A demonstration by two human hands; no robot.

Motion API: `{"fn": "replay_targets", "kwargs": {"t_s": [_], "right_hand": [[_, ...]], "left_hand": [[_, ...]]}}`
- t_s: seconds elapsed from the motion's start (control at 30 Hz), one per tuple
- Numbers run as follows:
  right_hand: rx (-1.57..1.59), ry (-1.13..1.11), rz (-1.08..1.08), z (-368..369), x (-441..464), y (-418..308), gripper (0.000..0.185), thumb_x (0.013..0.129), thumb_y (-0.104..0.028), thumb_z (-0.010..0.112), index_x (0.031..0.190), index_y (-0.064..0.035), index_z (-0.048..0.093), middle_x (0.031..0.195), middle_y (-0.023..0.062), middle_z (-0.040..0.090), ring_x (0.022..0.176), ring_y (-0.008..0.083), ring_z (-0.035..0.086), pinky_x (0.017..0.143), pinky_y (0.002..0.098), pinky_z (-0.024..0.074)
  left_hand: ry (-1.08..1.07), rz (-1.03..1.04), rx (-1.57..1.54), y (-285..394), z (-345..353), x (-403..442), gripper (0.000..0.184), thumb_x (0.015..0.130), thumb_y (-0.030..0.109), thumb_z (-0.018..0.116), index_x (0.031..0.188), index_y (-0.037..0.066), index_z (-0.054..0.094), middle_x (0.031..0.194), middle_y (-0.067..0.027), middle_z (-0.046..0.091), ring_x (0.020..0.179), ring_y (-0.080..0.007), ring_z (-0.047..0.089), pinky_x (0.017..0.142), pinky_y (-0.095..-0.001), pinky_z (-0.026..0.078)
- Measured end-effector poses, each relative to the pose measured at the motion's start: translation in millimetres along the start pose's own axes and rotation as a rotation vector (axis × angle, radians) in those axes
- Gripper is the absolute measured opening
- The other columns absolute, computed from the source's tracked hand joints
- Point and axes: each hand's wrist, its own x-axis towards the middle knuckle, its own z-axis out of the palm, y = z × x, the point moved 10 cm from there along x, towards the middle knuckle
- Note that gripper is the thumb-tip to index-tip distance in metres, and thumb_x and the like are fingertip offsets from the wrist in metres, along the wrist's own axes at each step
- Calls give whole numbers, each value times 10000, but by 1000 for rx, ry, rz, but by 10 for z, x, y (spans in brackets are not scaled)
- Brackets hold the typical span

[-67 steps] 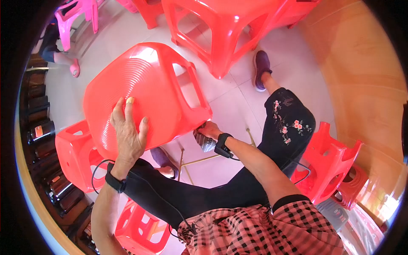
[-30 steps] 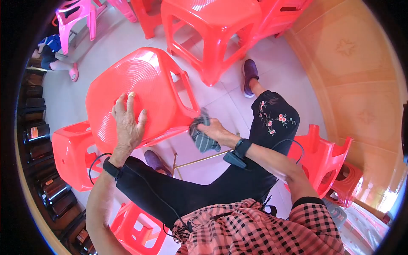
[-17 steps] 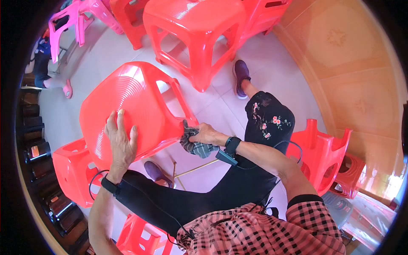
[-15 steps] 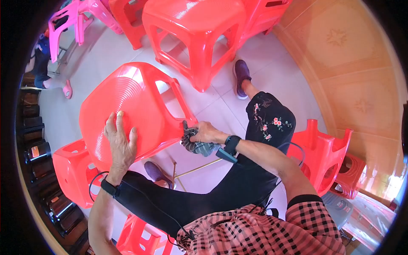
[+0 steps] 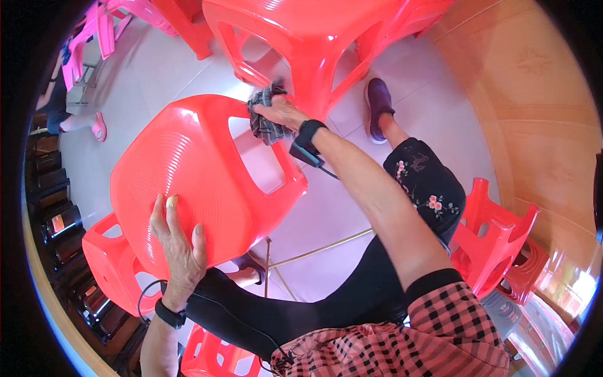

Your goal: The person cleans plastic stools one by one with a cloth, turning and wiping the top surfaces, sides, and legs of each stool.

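Observation:
A red plastic stool (image 5: 207,157) with a ringed seat is tilted in front of my knees. My left hand (image 5: 179,245) lies on its seat with the fingers apart, holding nothing. My right hand (image 5: 279,115) is closed on a crumpled grey striped cloth (image 5: 267,125), over the far part of the stool's open leg frame. Whether the cloth touches the stool there I cannot tell.
More red stools stand ahead (image 5: 314,44), at the left (image 5: 113,264), at the right (image 5: 490,232) and below my legs (image 5: 213,355). Pink chairs (image 5: 94,38) and a person's leg (image 5: 78,122) are at the upper left. Dark jars (image 5: 63,223) line the left; an orange panel (image 5: 534,94) the right.
My right hand has moved with the cloth from the stool's near right corner up and away to its far side. My left hand stays on the seat. The view has shifted slightly.

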Motion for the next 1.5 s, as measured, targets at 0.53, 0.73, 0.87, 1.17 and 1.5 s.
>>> {"fn": "replay_targets", "kwargs": {"t_s": [0.53,0.73,0.87,1.17,1.5], "right_hand": [[117,407,180,41,-1158,1618,537,745,-465,642,847,61,652,861,258,656,860,376,646,780,412,501],[-57,337,113,-225,-725,1080,616,731,-558,595,856,42,665,868,263,653,897,361,643,809,410,494],[-54,304,14,-136,-130,458,764,720,-603,569,1045,87,605,1061,288,603,1047,367,585,912,389,453],[109,277,232,-54,-606,1154,677,774,-579,564,1011,53,621,1019,260,629,986,342,611,848,404,478],[-109,390,437,32,-1502,1973,611,789,-558,537,887,32,666,917,256,653,912,360,641,791,400,499]], "left_hand": [[-4,-15,-6,-83,28,-1,575,908,371,463,1363,44,336,1420,-216,233,1313,-390,234,1062,-515,209],[2,-23,1,-93,34,-37,580,906,373,461,1363,38,335,1424,-211,230,1322,-384,224,1065,-514,206],[-16,-17,10,-62,14,-44,588,908,379,455,1365,33,325,1428,-211,224,1325,-381,217,1063,-510,210],[-7,-7,-22,-57,7,-53,591,912,382,446,1371,36,311,1431,-216,214,1319,-388,218,1061,-509,215],[17,-21,8,-18,-15,1,574,834,220,554,1336,25,357,1393,-231,271,1286,-403,266,1061,-499,230]]}}
